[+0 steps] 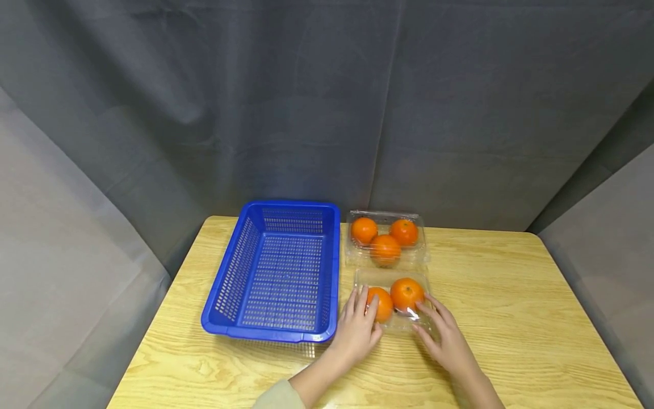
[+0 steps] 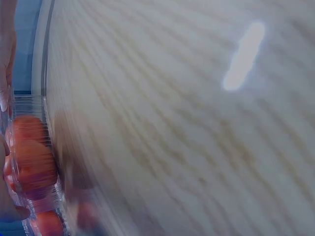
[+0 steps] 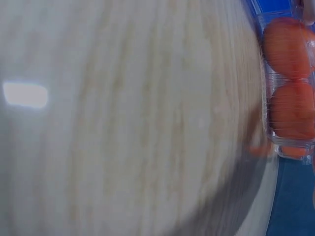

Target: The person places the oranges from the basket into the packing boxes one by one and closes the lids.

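A clear plastic clamshell box [image 1: 390, 276] lies near the table's middle, with a left orange [image 1: 382, 308] and a right orange [image 1: 407, 293] in it. My left hand [image 1: 356, 331] rests at its left end, extended fingers over the left orange and thumb at the near side. At the right end, my right hand [image 1: 445, 338] touches the box with loosely bent fingers, the thumb apart from them. In the left wrist view, the box's oranges [image 2: 33, 164] show through clear plastic. The right wrist view shows two oranges [image 3: 294, 109] behind the box's wall.
A blue perforated basket [image 1: 334, 272] stands left of the boxes. Behind the near box, a second clear box [image 1: 423, 250] holds three oranges [image 1: 385, 250]. All stand on a wood-grain table [image 1: 511, 301], with grey cloth [image 1: 306, 113] behind and at both sides.
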The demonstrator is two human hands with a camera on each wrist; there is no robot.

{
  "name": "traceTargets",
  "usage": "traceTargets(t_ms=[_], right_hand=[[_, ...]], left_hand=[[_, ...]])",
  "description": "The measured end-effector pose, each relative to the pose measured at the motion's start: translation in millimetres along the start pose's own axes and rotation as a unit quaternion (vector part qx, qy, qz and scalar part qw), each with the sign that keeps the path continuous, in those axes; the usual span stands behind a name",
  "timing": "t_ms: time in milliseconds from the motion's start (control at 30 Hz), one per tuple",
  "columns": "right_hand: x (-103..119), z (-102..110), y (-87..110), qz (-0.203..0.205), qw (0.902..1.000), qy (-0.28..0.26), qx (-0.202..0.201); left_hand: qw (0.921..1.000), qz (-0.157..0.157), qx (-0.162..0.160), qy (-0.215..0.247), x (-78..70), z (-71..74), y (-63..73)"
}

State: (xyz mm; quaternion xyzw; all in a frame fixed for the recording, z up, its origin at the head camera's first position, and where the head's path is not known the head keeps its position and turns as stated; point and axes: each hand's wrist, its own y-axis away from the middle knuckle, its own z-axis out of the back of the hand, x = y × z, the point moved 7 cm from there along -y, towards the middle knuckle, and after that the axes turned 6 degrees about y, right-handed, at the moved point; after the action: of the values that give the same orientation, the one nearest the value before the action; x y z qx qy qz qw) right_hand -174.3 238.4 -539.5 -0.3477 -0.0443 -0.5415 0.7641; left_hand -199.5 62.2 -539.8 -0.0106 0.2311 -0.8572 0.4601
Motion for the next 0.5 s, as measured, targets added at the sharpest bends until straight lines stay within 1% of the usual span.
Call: traceTargets(t_ms=[233,500], right_hand=[[-7.6,-4.6,-7.9,-0.004,0.9999,-0.013,0.008],[-16.6,-7.9,-11.0,-0.027,0.9993,-0.013,0.024]], left_hand=[[0.9997,0.006,-0.017,-0.015,2.0,-1.8,-8.8],[0.9996,0.013,-0.015,-0.019,4.0,-5.9,-14.1]])
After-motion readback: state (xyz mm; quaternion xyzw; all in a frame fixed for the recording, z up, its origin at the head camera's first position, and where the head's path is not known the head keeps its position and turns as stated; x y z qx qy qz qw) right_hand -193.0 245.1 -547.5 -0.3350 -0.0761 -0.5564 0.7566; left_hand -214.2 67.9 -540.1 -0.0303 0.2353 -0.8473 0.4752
